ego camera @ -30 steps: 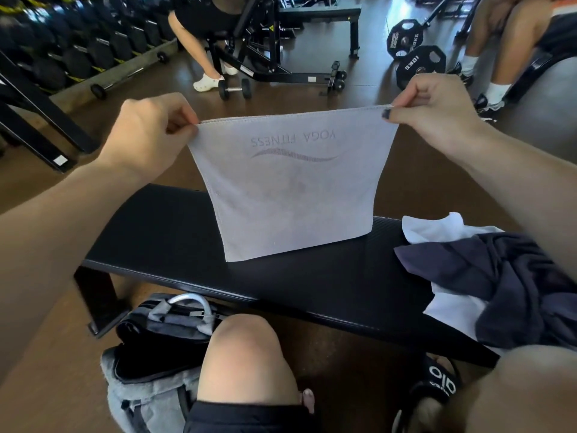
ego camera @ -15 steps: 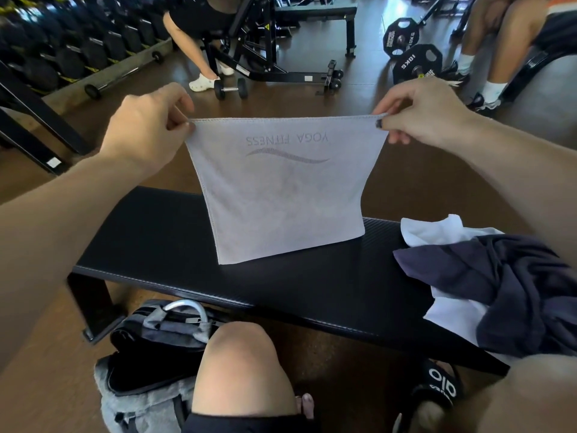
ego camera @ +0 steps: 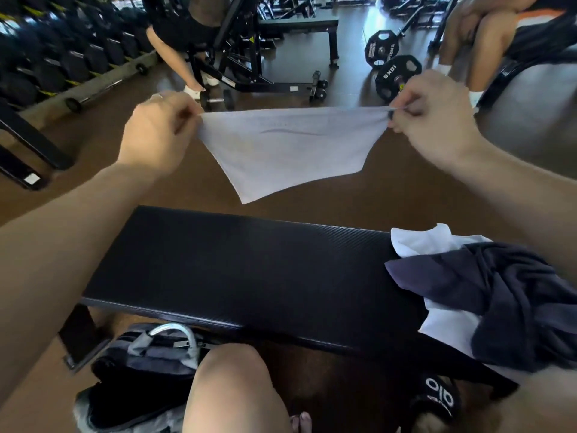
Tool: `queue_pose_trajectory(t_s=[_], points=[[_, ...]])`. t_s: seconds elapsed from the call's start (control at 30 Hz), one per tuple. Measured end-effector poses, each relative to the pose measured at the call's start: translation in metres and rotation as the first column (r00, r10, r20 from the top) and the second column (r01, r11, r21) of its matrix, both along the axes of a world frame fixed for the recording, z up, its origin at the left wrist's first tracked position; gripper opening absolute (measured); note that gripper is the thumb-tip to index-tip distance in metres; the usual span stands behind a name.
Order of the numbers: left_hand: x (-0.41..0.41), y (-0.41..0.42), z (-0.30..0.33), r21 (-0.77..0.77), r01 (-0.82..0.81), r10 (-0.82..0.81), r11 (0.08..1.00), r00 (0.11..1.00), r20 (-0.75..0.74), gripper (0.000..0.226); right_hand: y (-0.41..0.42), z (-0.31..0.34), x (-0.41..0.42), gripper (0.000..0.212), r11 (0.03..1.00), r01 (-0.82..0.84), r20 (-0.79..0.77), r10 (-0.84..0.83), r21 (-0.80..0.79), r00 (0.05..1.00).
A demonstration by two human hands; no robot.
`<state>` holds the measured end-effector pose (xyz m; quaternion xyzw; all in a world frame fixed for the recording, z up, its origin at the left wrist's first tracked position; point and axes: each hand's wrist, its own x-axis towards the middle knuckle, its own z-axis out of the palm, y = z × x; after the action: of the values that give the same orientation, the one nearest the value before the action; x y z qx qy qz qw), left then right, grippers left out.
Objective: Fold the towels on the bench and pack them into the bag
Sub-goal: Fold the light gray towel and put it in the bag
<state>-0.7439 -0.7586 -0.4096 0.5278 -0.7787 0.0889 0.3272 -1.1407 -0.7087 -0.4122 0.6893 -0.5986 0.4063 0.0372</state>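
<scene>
A pale grey towel hangs stretched in the air beyond the black bench. My left hand pinches its left top corner and my right hand pinches its right top corner. The towel's lower edge swings clear of the bench, off the pad. On the bench's right end lie a white towel and a dark navy towel in a crumpled heap. A grey and black bag sits open on the floor under the bench, beside my left knee.
My bare knee and a black sandal are in front of the bench. Beyond it stand a dumbbell rack, another bench frame, weight plates, a small dumbbell and two other people.
Both hands have lifted the towel and pulled it taut. Its lower edge, which rested on the bench pad, has swung up and away and hangs free beyond the bench.
</scene>
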Motion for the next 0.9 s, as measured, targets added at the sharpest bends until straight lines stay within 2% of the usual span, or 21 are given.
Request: queue_pose_trajectory(t_s=[0.1,0.17,0.23,0.3,0.37,0.5,0.67,0.77,0.9], points=[[0.020,0.029,-0.046,0.148,0.220,-0.235,0.964,0.967,0.099,0.014,0.047,-0.053,0.004,0.013,0.987,-0.063,-0.102,0.079,0.148,0.992],[0.032,0.054,-0.083,0.314,0.293,-0.369,0.903,0.904,0.217,0.018,0.079,-0.090,0.012,0.021,0.937,-0.108,-0.123,0.156,0.333,0.980],[0.042,0.077,-0.119,0.413,0.286,-0.439,0.865,0.831,0.343,0.017,0.107,-0.123,0.023,0.028,0.810,-0.139,-0.129,0.256,0.570,0.958],[0.052,0.093,-0.148,0.444,0.299,-0.483,0.844,0.784,0.390,0.015,0.127,-0.145,0.035,0.030,0.685,-0.117,-0.195,0.361,0.719,0.912],[0.060,0.104,-0.166,0.456,0.321,-0.512,0.830,0.763,0.394,0.014,0.136,-0.152,0.046,0.027,0.630,-0.099,-0.255,0.448,0.771,0.857],[0.072,0.120,-0.176,0.443,0.342,-0.524,0.829,0.752,0.400,0.019,0.147,-0.155,0.059,0.024,0.509,-0.104,-0.209,0.521,0.855,0.828],[0.078,0.132,-0.176,0.418,0.391,-0.556,0.820,0.720,0.417,0.009,0.152,-0.156,0.065,0.023,0.486,-0.107,-0.198,0.533,0.867,0.823],[0.079,0.136,-0.176,0.409,0.385,-0.549,0.827,0.710,0.442,0.020,0.155,-0.156,0.071,0.021,0.455,-0.079,-0.209,0.548,0.887,0.810],[0.080,0.141,-0.177,0.409,0.354,-0.527,0.841,0.711,0.465,0.019,0.158,-0.160,0.077,0.005,0.438,-0.052,-0.232,0.568,0.897,0.790]])
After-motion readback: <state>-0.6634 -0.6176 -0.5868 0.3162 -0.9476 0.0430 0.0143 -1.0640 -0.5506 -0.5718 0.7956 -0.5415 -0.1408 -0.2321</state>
